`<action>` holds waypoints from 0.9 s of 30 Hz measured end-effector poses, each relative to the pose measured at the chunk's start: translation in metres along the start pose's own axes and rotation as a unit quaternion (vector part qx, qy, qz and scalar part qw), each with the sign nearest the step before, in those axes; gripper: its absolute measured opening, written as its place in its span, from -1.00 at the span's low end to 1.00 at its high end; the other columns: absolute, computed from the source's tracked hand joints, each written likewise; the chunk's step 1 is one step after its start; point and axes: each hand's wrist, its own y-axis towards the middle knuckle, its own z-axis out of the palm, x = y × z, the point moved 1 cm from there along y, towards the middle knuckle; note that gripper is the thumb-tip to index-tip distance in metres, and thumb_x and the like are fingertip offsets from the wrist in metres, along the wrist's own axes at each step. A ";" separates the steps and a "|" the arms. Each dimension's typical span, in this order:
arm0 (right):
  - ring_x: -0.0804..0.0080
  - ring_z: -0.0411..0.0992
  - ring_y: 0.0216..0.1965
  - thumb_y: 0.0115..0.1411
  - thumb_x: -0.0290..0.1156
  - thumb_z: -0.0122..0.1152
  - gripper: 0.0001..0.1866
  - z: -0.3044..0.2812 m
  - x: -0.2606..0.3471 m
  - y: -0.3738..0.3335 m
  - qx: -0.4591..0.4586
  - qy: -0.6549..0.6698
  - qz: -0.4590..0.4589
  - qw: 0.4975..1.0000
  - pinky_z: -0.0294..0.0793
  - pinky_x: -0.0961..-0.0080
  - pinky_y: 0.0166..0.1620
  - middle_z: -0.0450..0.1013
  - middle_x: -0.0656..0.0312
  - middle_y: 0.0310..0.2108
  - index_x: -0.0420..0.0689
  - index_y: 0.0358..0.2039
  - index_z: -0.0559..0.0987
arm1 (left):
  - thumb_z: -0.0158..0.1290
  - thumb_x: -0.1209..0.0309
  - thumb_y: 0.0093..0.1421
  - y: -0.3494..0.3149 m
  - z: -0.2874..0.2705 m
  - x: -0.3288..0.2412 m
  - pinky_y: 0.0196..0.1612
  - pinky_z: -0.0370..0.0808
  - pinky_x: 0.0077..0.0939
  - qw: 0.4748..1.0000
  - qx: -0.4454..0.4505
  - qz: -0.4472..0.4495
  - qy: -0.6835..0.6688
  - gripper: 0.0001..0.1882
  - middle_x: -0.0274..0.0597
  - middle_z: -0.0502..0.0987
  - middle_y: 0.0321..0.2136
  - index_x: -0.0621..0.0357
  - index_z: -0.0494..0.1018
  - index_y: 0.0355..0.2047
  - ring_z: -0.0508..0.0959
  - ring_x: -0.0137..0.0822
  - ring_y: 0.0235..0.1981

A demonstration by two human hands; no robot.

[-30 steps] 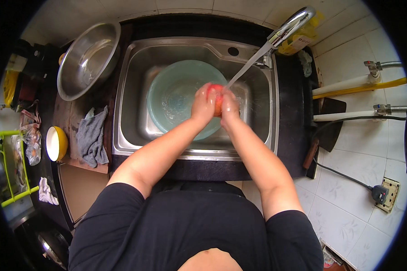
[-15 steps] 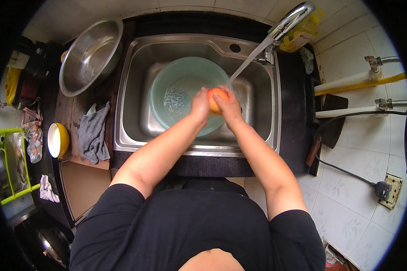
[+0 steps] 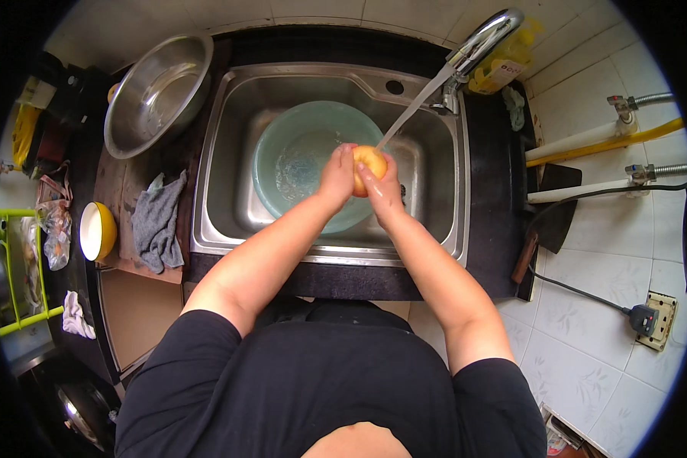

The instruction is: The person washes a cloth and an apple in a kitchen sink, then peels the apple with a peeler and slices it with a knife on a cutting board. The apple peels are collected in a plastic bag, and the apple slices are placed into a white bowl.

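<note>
Between both hands I hold a wet yellow-and-red apple (image 3: 369, 162) over the right side of a pale green basin (image 3: 264, 164). My left hand (image 3: 337, 177) is closed against its left side. My right hand (image 3: 384, 191) wraps its right side, the thumb lying across the front. Water from the chrome faucet (image 3: 485, 38) runs in a slanting stream onto the fruit. Rippling water shows inside the basin, which stands in the stainless steel sink (image 3: 440, 172).
Left of the sink, a large steel bowl (image 3: 156, 99) leans above a grey cloth (image 3: 159, 225) and a yellow bowl (image 3: 99, 231). A yellow bottle (image 3: 504, 69) stands behind the faucet. Pipes (image 3: 588, 149) and a plugged-in cord (image 3: 643, 319) line the right wall.
The apple has turned in my hands, and more of its yellow side now shows. My right hand has shifted lower around it. The view has moved slightly.
</note>
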 end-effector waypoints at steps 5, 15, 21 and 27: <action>0.32 0.37 -0.14 0.20 -0.05 -0.12 -0.51 -0.009 0.002 0.014 -0.058 0.177 0.145 0.972 0.39 0.44 -0.12 0.34 0.10 -0.14 -0.17 -0.03 0.29 | 0.01 0.26 0.10 -0.017 0.004 0.004 0.07 0.25 -0.36 0.973 0.049 0.173 0.143 -0.48 0.02 0.31 -0.02 0.18 0.21 0.04 0.34 -0.11 0.00; 0.28 0.38 -0.17 0.20 0.15 -0.29 -0.38 -0.013 -0.015 0.010 0.045 0.155 0.225 0.961 0.51 0.35 -0.34 0.24 0.12 -0.01 -0.02 0.10 0.11 | -0.07 0.34 0.15 -0.007 0.005 -0.009 -0.02 0.31 -0.48 0.995 0.057 0.025 -0.080 -0.63 -0.14 0.37 -0.12 0.17 0.26 -0.04 0.37 -0.32 -0.09; 0.27 0.39 -0.18 0.18 0.08 -0.17 -0.43 -0.006 0.013 0.008 0.034 0.173 0.137 0.975 0.51 0.42 -0.39 0.28 0.14 -0.06 -0.04 0.07 0.18 | -0.04 0.32 0.13 0.006 0.009 -0.024 -0.07 0.34 -0.53 0.991 0.028 -0.044 -0.125 -0.63 -0.13 0.42 -0.18 0.22 0.32 -0.08 0.42 -0.33 -0.15; 0.30 0.37 -0.13 0.25 0.02 -0.28 -0.46 -0.011 0.018 0.003 0.022 0.073 0.115 0.990 0.50 0.39 -0.33 0.27 0.12 -0.04 -0.07 0.11 0.16 | 0.02 0.24 0.09 0.014 0.005 -0.051 -0.24 0.46 -0.42 0.977 0.116 -0.168 -0.065 -0.60 -0.20 0.40 -0.17 0.11 0.31 -0.07 0.44 -0.34 -0.18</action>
